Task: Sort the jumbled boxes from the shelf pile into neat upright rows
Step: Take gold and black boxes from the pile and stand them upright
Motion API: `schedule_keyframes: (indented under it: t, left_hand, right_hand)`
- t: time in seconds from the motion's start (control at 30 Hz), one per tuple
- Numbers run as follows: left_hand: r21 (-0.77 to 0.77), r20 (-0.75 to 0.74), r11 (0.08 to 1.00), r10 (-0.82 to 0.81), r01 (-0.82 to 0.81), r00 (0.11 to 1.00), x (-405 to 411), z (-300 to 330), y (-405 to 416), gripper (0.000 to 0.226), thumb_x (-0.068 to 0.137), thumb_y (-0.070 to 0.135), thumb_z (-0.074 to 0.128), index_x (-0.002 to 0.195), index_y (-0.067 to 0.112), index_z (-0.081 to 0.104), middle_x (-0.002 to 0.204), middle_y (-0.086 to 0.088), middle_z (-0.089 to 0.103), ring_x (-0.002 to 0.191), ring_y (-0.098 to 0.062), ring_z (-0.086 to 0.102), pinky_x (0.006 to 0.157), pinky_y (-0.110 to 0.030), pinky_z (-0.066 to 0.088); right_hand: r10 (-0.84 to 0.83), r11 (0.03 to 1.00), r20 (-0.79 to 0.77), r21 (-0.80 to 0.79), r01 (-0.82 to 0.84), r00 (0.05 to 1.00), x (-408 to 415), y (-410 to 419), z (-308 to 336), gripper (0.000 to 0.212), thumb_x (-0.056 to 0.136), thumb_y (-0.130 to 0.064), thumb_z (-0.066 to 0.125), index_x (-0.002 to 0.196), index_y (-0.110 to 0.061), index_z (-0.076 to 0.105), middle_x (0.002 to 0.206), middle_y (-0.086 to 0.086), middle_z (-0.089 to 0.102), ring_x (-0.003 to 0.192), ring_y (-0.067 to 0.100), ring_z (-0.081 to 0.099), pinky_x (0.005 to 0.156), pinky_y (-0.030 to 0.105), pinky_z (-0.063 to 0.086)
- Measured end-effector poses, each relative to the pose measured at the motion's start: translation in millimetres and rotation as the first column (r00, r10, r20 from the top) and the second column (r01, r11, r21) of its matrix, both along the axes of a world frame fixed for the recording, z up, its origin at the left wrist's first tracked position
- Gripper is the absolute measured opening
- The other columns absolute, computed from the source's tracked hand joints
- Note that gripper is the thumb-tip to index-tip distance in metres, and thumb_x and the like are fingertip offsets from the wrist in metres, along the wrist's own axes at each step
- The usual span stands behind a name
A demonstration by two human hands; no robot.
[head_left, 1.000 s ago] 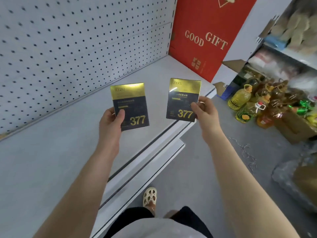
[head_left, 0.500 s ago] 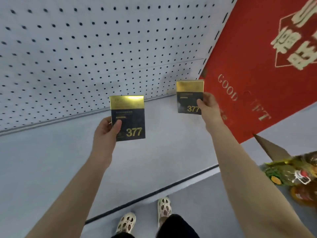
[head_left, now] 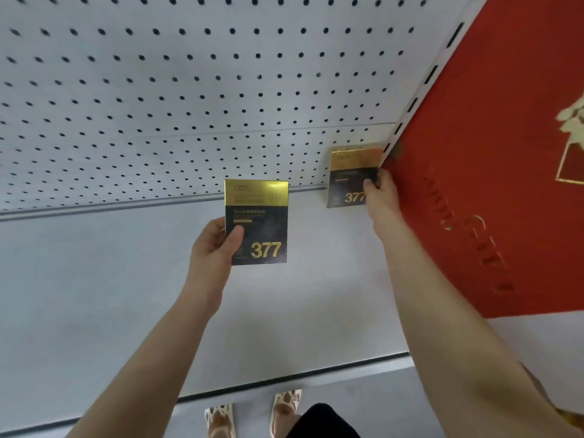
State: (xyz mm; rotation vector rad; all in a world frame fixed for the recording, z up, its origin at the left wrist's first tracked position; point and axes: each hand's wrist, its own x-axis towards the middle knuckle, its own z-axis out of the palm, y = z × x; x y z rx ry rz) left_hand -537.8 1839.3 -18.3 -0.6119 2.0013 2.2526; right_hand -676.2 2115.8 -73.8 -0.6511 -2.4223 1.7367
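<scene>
Far box [head_left: 350, 177]: you hold it upright in the back right corner of the shelf [head_left: 94, 295], its right edge against the red carton [head_left: 474, 216] and its back near the pegboard [head_left: 189, 90]. Your right hand [head_left: 380, 197] pinches its right side, fingers over the front face. Whether its base touches the shelf cannot be read from here; judged as being set down, not yet released.

Near box [head_left: 256, 221]: you hold it upright in the air over the middle of the shelf, well apart from the far one. Your left hand [head_left: 216, 245] grips its lower left corner, thumb across the front.

Progress, as judged: very early. No finished row shows on the shelf; the far box looks like the first of one. The near box remains to be placed, probably just beside it. No pile shows in this view, so what is left beyond these cannot be told.

Count: boxes, 2, both gold over black, marked 377. Red cartons, 1. Hands, 2, both occupied.
</scene>
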Motion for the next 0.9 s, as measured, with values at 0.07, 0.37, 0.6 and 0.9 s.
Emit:
schedule_keyframes:
  t: [0.07, 0.37, 0.6, 0.9]
  left_hand:
    - [0.005, -0.005, 1.000, -0.004, 0.004, 1.000, -1, -1, 5, 0.015, 0.097, 0.011, 0.054, 0.109, 0.014, 0.061, 0.098, -0.006, 0.073, 0.085, -0.019, 0.070, 0.080, -0.032, 0.054]
    - [0.020, -0.016, 0.999, -0.047, 0.047, 0.999, -5, -6, 21, 0.016, 0.097, 0.011, 0.054, 0.112, 0.014, 0.060, 0.092, 0.003, 0.074, 0.082, -0.014, 0.070, 0.074, -0.026, 0.053]
    - [0.028, -0.029, 0.991, -0.129, 0.129, 0.991, -9, -16, 39, 0.019, 0.098, 0.011, 0.054, 0.116, 0.012, 0.059, 0.103, -0.006, 0.073, 0.096, -0.026, 0.068, 0.087, -0.037, 0.053]
    - [-0.219, -0.006, 0.896, -0.398, 0.387, 0.917, -33, -29, 83, 0.043, 0.099, 0.019, 0.051, 0.141, 0.023, 0.046, 0.138, 0.005, 0.055, 0.119, -0.012, 0.056, 0.091, -0.021, 0.045]
  right_hand:
    - [0.011, 1.000, -0.009, 0.007, -0.011, 1.000, 0, -1, -2, 0.034, 0.099, -0.006, 0.047, 0.132, -0.009, 0.051, 0.120, 0.006, 0.060, 0.106, 0.021, 0.057, 0.089, 0.030, 0.046]
    - [0.033, 0.924, -0.338, 0.370, 0.100, 0.941, 38, -21, 33, 0.034, 0.090, -0.005, 0.053, 0.123, -0.009, 0.054, 0.116, 0.006, 0.056, 0.106, 0.024, 0.057, 0.092, 0.034, 0.046]
    - [0.487, 0.871, -0.077, -0.033, -0.490, 0.870, 68, -54, 64, 0.019, 0.096, -0.021, 0.062, 0.115, -0.022, 0.059, 0.105, -0.002, 0.069, 0.093, 0.010, 0.063, 0.069, 0.023, 0.049]
    - [0.375, 0.926, -0.127, 0.087, -0.367, 0.918, 47, -1, 66, 0.019, 0.095, -0.011, 0.059, 0.108, -0.026, 0.056, 0.104, 0.001, 0.065, 0.098, 0.017, 0.063, 0.081, 0.034, 0.052]
